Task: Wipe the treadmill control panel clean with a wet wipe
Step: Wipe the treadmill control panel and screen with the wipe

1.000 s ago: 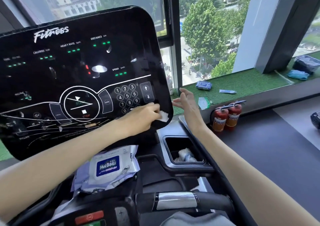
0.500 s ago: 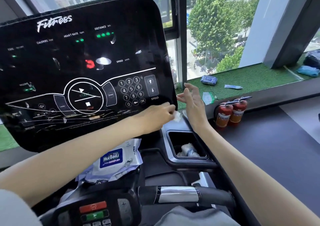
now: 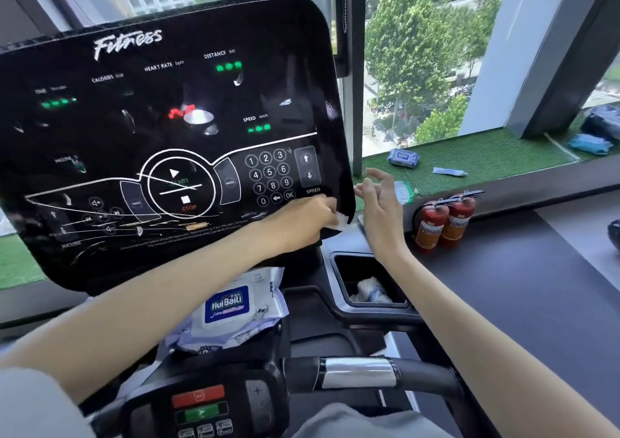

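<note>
Low right on wide panel (image 3: 100, 128), bunched wipe (image 3: 342, 219)

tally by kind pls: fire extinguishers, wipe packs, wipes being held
fire extinguishers: 2
wipe packs: 2, the HuiBaiLi pack and the blue pack on the green ledge
wet wipe held in the left hand: 1
total: 5; the green-and-white item by the right hand and the blue bundles far right are too unclear to class
</note>
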Available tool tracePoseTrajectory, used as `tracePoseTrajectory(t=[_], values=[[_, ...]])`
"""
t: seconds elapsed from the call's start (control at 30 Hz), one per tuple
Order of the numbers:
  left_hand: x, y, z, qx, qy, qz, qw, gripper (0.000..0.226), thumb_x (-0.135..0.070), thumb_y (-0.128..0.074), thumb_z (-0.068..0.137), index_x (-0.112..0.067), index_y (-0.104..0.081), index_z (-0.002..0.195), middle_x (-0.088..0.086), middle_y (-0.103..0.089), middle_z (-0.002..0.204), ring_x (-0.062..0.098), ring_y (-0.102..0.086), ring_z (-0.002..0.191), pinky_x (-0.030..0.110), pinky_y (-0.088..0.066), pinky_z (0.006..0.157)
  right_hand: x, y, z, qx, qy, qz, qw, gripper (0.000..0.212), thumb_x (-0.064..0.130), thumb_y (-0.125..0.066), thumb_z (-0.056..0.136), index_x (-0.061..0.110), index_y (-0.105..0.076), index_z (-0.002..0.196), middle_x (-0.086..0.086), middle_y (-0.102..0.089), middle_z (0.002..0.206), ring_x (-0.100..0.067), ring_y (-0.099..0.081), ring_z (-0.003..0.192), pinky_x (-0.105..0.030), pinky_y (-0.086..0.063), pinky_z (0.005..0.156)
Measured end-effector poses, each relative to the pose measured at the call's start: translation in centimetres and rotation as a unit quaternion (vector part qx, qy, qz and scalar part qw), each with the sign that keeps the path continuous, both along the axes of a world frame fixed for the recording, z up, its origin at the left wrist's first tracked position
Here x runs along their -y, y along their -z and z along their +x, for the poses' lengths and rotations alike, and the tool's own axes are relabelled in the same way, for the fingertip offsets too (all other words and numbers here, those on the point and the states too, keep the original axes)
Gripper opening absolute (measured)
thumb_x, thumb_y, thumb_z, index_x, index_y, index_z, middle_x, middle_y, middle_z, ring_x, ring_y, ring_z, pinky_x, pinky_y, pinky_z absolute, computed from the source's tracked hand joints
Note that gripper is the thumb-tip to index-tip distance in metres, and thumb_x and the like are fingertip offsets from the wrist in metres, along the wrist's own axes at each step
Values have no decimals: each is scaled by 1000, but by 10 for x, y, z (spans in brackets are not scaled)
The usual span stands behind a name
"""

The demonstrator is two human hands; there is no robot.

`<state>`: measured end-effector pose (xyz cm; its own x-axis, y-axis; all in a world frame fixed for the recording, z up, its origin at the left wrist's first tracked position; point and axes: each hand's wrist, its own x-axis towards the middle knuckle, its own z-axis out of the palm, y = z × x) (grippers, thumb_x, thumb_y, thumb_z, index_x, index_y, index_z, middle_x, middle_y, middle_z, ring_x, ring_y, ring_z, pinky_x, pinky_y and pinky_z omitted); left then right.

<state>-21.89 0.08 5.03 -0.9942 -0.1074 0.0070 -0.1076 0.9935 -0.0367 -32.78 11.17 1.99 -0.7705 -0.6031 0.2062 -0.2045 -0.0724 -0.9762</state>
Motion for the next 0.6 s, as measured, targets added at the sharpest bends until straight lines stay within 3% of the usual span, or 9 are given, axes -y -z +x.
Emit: tracePoseTrajectory(t=[0.1, 0.23, 0.33, 0.4, 0.6], values=[[6, -2, 6, 50, -13, 12, 999, 44, 10, -50, 73, -10, -68, 108, 6, -57, 100, 25, -55, 93, 31, -42, 67, 2, -4, 8, -4, 28, 2, 1000, 19, 22, -38, 98, 20, -47, 115, -15, -61, 92, -19, -57, 76, -18, -37, 60], [12, -3, 19, 31, -23, 28, 999, 47, 14, -46, 71, -9, -67, 106, 6, -55, 98, 27, -57, 88, 33, -44, 64, 4, -4, 29, -50, 99, 18, 994, 26, 13, -43, 94, 16, -47, 120, -1, -50, 115, -9, -47, 105, -3, -33, 77], [17, 0, 39, -18, -38, 45, 998, 31, 15, -46, 71, -5, -64, 85, 4, -50, 86, 23, -53, 74, 28, -28, 51, 8, -6, 46, -84, 140, 26, 986, 32, 3, -44, 89, 14, -49, 118, 1, -47, 112, -11, -46, 102, -18, -36, 86], [22, 1, 55, -36, -55, 59, 996, 26, 16, -44, 71, -3, -61, 79, 5, -51, 85, 21, -51, 73, 28, -26, 51, 13, -5, 59, -101, 141, 31, 984, 34, -3, -43, 86, 14, -52, 114, -1, -52, 107, -15, -50, 99, -26, -40, 86], [49, 14, 106, -51, -87, 90, 991, 29, 11, -50, 79, -9, -63, 96, 0, -51, 86, 19, -52, 78, 27, -30, 59, 31, 6, 117, -179, 62, 63, 980, 39, -11, -44, 78, 11, -59, 106, 1, -61, 96, -19, -56, 95, -32, -46, 86]])
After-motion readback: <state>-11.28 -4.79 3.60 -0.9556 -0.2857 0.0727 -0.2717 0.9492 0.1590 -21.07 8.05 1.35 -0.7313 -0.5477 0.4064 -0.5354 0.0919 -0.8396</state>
